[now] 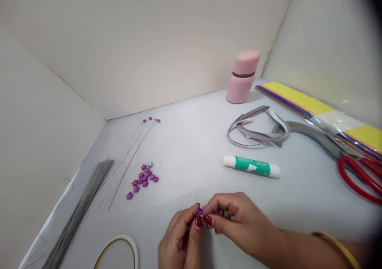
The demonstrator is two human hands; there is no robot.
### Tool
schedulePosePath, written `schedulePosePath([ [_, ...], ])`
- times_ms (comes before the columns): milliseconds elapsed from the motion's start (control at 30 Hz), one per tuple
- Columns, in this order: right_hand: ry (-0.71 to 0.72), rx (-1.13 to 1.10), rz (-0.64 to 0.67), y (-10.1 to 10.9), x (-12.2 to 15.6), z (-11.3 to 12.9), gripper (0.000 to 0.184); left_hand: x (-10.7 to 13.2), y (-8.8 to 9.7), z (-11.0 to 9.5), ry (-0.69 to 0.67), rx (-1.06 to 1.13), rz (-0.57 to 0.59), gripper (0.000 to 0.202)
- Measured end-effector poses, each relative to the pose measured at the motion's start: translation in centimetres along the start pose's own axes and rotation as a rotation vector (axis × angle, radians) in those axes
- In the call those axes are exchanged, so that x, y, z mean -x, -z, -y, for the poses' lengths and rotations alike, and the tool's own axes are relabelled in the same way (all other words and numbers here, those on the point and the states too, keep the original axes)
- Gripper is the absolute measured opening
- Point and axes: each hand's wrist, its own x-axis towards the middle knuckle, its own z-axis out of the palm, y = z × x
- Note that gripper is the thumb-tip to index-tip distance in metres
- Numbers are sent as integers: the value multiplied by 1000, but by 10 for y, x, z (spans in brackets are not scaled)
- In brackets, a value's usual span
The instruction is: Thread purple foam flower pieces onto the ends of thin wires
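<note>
The left hand [179,237] and right hand [238,221] each close their grip in a fingertip pinch on a small purple paper star [199,212], held just above the desk [185,153], front centre. The star shows no clear long axis, and its facing direction cannot be determined. A cluster of matching stars [142,179] lies left; a glue stick [250,166] lies ahead.

No wording can be read anywhere in the view. The green label [259,168] on the glue stick [251,166], lying right of centre, is showing white lettering or shapes, but they are blurring too much to make out.
</note>
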Motion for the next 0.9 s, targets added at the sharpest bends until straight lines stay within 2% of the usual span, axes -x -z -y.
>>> schedulePosePath([
  [200,-8,-15,4,-1,0,-2,11,0,2,4,-118,-68,16,19],
  [433,-43,-12,5,0,0,0,11,-1,3,0,-157,-115,-13,21],
  [567,-46,-10,-6,-1,1,1,11,-1,2,-2,-284,-188,-56,24],
  [667,-8,7,-2,-2,2,0,12,0,2,1,-338,-193,-38,19],
  [767,39,60,-4,-2,3,0,13,0,2,7,-301,-139,0,15],
  [900,128,177,-17,0,5,1,13,-1,4,15,-108,-18,63,11],
])
